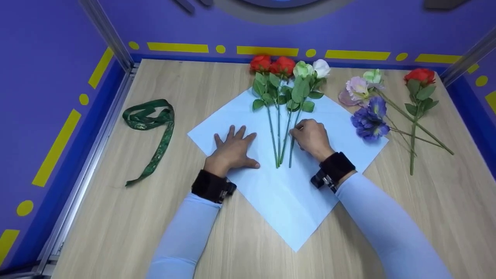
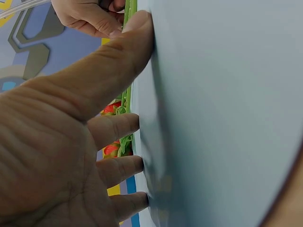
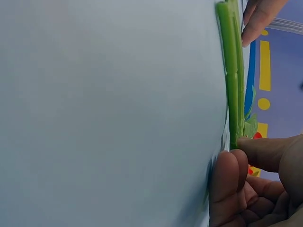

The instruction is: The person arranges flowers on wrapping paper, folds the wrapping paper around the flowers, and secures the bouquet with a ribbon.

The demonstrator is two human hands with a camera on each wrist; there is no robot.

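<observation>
A light-blue sheet of paper (image 1: 286,209) lies with one corner toward me. On its upper part lie two red roses (image 1: 283,66), a pale green rose (image 1: 303,69) and a white rose (image 1: 321,68), leafy stems pointing my way. With fingers spread, my left hand (image 1: 231,152) rests on the paper's left side; its fingertips touch the sheet in the left wrist view. My right hand (image 1: 312,137) pinches the rightmost rose stem (image 1: 291,157) between thumb and fingers, low against the paper. Green stems (image 3: 231,90) run up beside these fingertips in the right wrist view.
Left of the paper, a dark green ribbon (image 1: 158,155) lies loosely looped. To the right are a purple flower (image 1: 370,120), a pale pink-lilac flower (image 1: 357,89) and another red rose (image 1: 420,76), their stems crossing. Blue panels (image 1: 217,23) border the wooden table (image 1: 193,85).
</observation>
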